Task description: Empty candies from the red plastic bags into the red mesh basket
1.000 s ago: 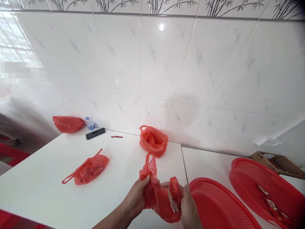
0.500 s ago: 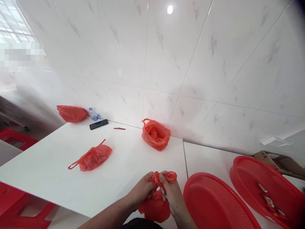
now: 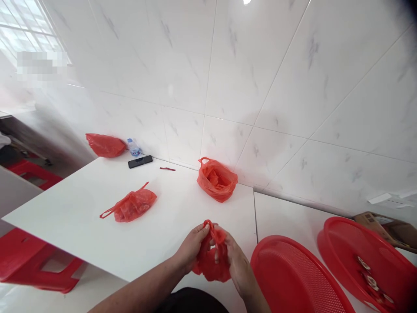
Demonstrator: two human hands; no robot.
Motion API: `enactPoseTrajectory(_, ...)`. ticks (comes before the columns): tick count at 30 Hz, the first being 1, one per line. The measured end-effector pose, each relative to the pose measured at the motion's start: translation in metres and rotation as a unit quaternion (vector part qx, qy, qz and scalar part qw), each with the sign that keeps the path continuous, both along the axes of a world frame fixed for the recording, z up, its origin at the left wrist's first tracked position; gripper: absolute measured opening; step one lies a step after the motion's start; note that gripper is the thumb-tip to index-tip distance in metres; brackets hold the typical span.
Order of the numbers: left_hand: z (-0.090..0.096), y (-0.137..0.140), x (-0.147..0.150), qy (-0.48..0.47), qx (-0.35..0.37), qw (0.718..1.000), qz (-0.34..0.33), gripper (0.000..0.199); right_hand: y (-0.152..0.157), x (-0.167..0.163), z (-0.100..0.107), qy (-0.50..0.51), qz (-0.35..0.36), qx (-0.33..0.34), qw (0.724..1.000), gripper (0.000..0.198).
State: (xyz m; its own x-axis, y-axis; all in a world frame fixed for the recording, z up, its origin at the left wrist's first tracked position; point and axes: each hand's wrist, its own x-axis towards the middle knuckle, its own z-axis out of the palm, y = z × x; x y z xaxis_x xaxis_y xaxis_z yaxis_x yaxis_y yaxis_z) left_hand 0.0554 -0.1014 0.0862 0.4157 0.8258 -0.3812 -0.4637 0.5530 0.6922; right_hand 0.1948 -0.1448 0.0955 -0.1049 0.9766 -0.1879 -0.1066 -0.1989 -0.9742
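Note:
A red plastic bag (image 3: 213,263) hangs between my two hands over the near edge of the white table. My left hand (image 3: 194,243) pinches its gathered top on the left side. My right hand (image 3: 235,258) is closed around the bag's right side, its fingers partly behind the red film. What the bag contains cannot be made out. Beyond my hands an open red bag (image 3: 217,180) stands against the wall with crumpled red film inside. To the left a filled red bag (image 3: 135,206) lies on its side, handles stretched out.
Far left on the table are another red bag (image 3: 106,145), a water bottle (image 3: 134,148), a black phone (image 3: 140,161) and a thin red strip (image 3: 167,168). At right stand a red basket (image 3: 293,269) and a red tub (image 3: 355,234) with several small pieces. A cardboard box (image 3: 387,228) sits behind; a red stool (image 3: 39,261) is lower left.
My hands have lifted the bag slightly and moved a little apart at its top. The bunched neck now hangs looser between them. The view has shifted slightly.

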Motion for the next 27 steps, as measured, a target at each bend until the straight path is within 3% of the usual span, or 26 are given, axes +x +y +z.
enactPoseTrajectory(3,0.001,0.002,-0.005,0.011,-0.038,0.999,0.018,0.035,0.0,0.002,-0.001,-0.037,0.05,0.008,0.998,0.043)
enactPoseTrajectory(6,0.004,0.001,-0.005,0.038,-0.018,0.999,0.022,0.025,0.006,0.0,-0.01,-0.075,-0.024,-0.02,0.997,0.025)
enactPoseTrajectory(9,0.009,-0.005,-0.002,0.107,0.079,0.991,-0.023,0.015,0.013,0.0,-0.026,-0.156,-0.096,-0.042,0.982,0.03)
enactPoseTrajectory(11,0.011,-0.011,0.001,0.155,0.174,0.971,-0.05,0.017,0.018,0.002,-0.038,-0.194,-0.113,-0.047,0.973,0.026)
enactPoseTrajectory(14,0.005,-0.014,0.003,0.194,0.242,0.947,-0.079,0.025,0.02,0.008,-0.056,-0.135,-0.089,-0.047,0.986,0.02)
enactPoseTrajectory(17,-0.01,-0.01,-0.002,0.228,0.186,0.95,-0.104,0.029,0.014,0.013,-0.065,-0.001,-0.011,-0.095,0.995,0.031)
enactPoseTrajectory(20,-0.023,-0.005,-0.014,0.266,0.161,0.944,-0.116,0.03,0.004,0.018,-0.066,0.142,-0.01,-0.173,0.975,0.05)
enactPoseTrajectory(22,-0.026,-0.004,-0.021,0.267,0.182,0.936,-0.14,0.031,0.001,0.021,-0.067,0.19,-0.027,-0.216,0.957,0.049)
enactPoseTrajectory(24,-0.026,-0.007,-0.028,0.246,0.211,0.935,-0.144,0.033,0.002,0.024,-0.072,0.169,-0.033,-0.234,0.957,0.043)
enactPoseTrajectory(27,-0.029,-0.016,-0.041,0.193,0.21,0.954,-0.091,0.024,0.012,0.034,-0.09,0.043,-0.075,-0.189,0.978,0.039)
